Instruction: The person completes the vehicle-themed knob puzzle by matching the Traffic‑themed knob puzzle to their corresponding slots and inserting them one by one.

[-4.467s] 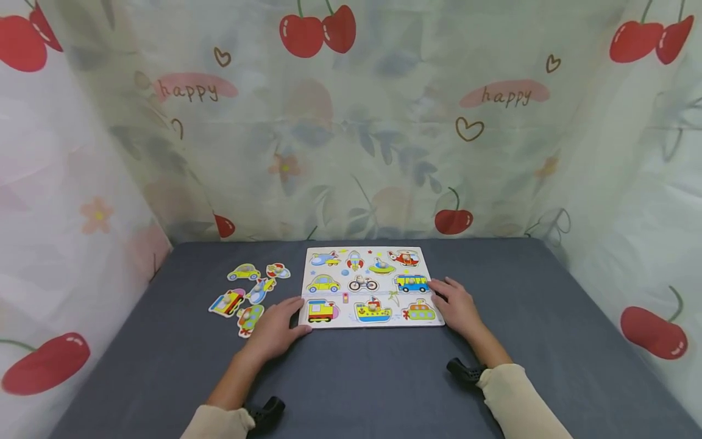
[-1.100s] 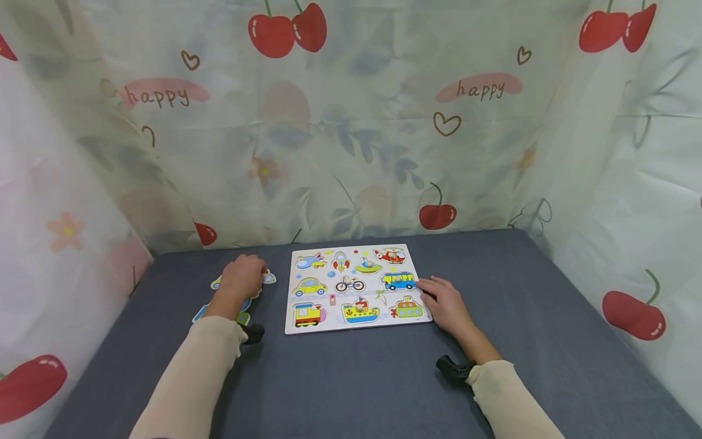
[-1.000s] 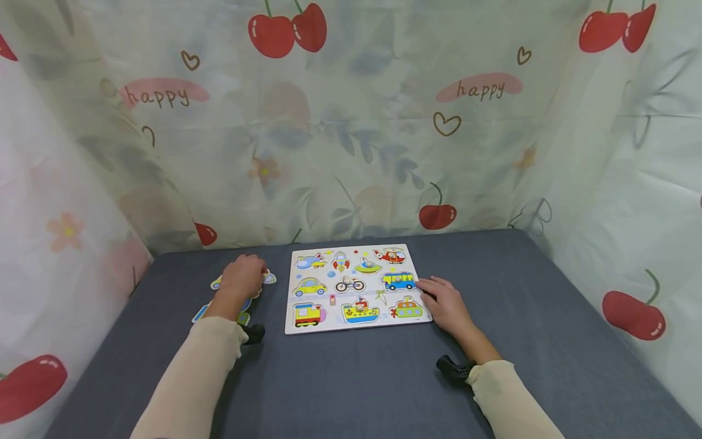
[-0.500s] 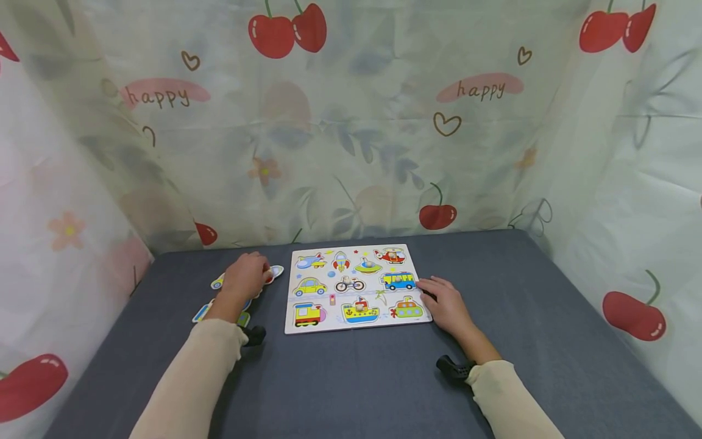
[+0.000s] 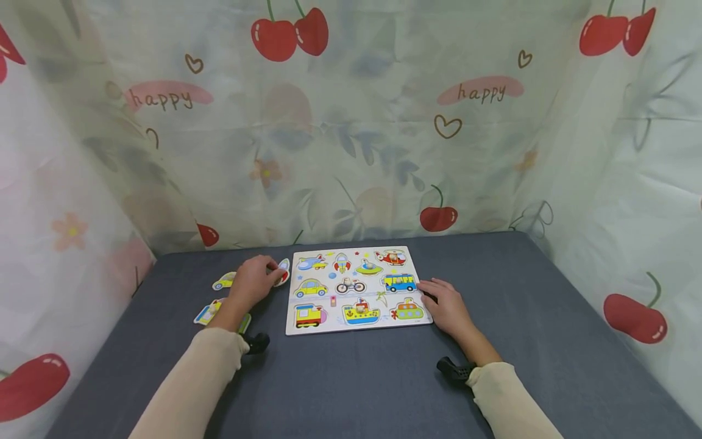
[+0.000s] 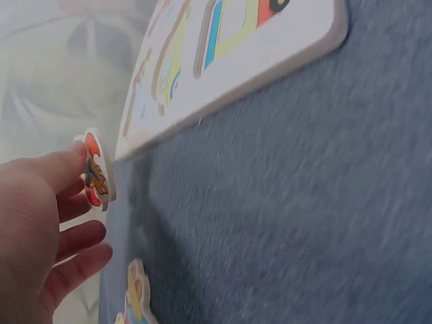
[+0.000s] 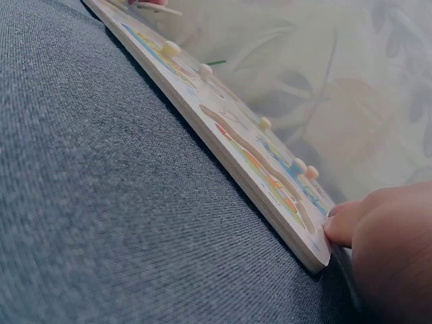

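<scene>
Between thumb and fingers, my left hand [image 5: 252, 281] pinches the rocket puzzle piece [image 5: 283, 272], white with red and blue, tilted above the cloth. In the left wrist view the rocket piece [image 6: 98, 177] stands edge-on near the board's side. The white puzzle board [image 5: 335, 318] lies flat, with vehicle pictures and several knobbed pieces seated in it. My right hand [image 5: 446, 308] rests at the board's right edge with fingers extended; in the right wrist view its fingers touch the board's corner. Some loose pieces are partly hidden behind my left hand and forearm.
Left of the board lie a yellow car piece [image 5: 223, 281], a train piece [image 5: 207, 313] and a green piece [image 5: 245, 323]. Another piece [image 6: 138, 297] shows low in the left wrist view. Grey cloth [image 5: 356, 384] covers the table; a patterned curtain [image 5: 351, 177] surrounds it.
My left hand has gone from the board's left side to the loose pieces, taken the rocket piece, and moved it right toward the board, turning it upright. The right hand stays put.
</scene>
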